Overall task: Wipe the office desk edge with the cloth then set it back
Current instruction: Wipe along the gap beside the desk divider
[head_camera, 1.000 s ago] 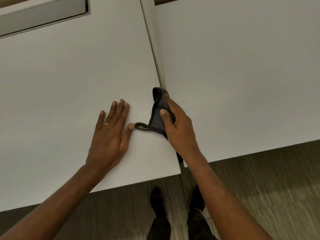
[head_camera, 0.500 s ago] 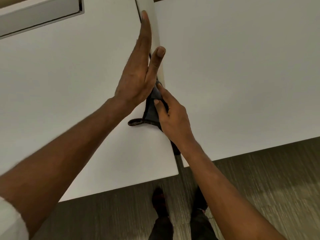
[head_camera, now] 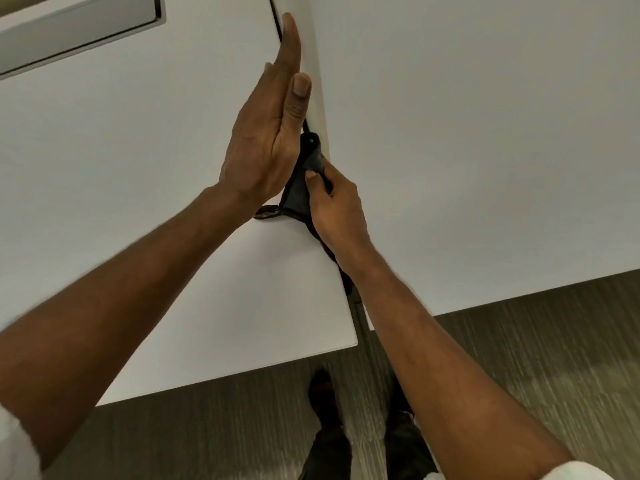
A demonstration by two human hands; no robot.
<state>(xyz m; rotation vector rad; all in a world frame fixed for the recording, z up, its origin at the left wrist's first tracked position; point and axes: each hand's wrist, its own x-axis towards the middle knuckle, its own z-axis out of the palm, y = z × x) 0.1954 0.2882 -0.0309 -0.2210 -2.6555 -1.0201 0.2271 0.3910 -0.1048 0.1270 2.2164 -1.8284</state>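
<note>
**Cloth pinched at the gap between 2 desks**

The right hand (head_camera: 337,209) is closed around a dark cloth (head_camera: 300,192), thumb and fingers pinching its upper fold against the right-hand edge of the left desk (head_camera: 138,168). The cloth sits on that edge, part of it draped down into the narrow gap between this desk and the right desk (head_camera: 485,150), with a looped corner lying on the left desktop just beside the wrist of the other arm. The left hand (head_camera: 270,133) is flat and fully open, fingers straight and together, holding nothing; it stands on its side along the same edge, fingertips reaching toward the far end.

The likeliest trouble is the cloth slipping down into the gap if the pinch loosens, since much of it already hangs below the desktop. The left hand lies directly ahead of the cloth on the edge, so a stroke toward the far side would run into it unless it lifts away. The gap looks tight, and knuckles could scrape the right desk.

Both desktops are bare near the hands, so there is free room left and right. The near corner of the left desk ends just above the floor (head_camera: 519,358), where the person's shoes (head_camera: 322,386) stand.
</note>
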